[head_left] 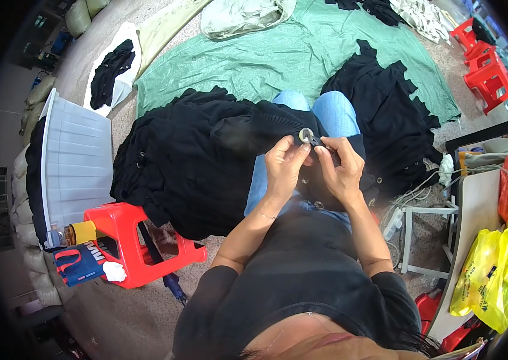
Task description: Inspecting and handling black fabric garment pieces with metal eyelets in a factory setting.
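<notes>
Over my lap, on blue jeans point(341, 114), lies a black knit garment point(278, 123) with several shiny round buttons along its edge. My left hand point(287, 167) is closed in a pinch at a round button point(305, 134) with a pale, shiny rim. My right hand point(343, 168), also closed, pinches a small black piece of the garment right beside that button. Both hands' fingertips almost meet above my lap. Whether the button is sewn to the cloth there is too small to tell.
A heap of black garments point(176, 162) lies to my left, and another black pile point(380, 102) to my right on a green sheet point(248, 66). At left stand a grey bin point(77, 150) and a red stool point(140, 240). A yellow bag point(488, 270) rests at right.
</notes>
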`<state>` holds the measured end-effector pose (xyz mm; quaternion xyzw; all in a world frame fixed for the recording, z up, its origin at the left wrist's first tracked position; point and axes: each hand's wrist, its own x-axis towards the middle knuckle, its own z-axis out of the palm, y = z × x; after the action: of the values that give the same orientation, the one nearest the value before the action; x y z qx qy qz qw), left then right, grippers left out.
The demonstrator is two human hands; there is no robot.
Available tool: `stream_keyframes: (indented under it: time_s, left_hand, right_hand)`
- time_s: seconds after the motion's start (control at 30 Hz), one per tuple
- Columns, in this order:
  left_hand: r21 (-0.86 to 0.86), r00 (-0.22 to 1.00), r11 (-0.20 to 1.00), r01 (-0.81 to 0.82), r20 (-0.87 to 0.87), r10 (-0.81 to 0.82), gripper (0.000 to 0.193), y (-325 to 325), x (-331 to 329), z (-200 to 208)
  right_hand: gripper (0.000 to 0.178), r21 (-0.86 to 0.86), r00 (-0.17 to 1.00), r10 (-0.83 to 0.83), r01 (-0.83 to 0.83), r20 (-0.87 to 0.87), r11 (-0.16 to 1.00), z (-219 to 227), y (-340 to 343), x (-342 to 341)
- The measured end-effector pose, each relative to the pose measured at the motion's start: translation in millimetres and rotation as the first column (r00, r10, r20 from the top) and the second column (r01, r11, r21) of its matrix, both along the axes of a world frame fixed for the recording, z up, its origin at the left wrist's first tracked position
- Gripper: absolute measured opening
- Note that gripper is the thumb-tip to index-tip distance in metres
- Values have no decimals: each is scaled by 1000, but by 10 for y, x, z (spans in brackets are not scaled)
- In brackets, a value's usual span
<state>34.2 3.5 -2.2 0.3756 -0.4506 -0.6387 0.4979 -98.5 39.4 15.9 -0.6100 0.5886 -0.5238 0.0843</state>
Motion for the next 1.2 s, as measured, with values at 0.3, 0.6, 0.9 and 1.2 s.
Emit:
stream_keyframes:
  time_s: [0.3, 0.6, 0.9, 1.2]
  left_hand:
    - [16, 998, 999, 47, -41, -46, 7, -101, -11, 62]
    - [-761, 701, 649, -1, 463, 543, 17, -140, 62, 194]
    - [-651, 812, 739, -173, 330, 481, 36, -37, 771, 1080]
    - [-640, 510, 764, 81, -631, -584, 29, -1565, 961, 1968]
  right_hand:
    - [16, -40, 1000, 12, -13, -26, 999, 32, -90, -156]
    - [32, 55, 896, -99, 84, 433, 995, 35, -53, -158]
    - [19, -325, 856, 308, -177, 416, 929, 559, 147, -137]
    - [21, -194, 777, 395, -345, 490, 919, 382, 285, 112]
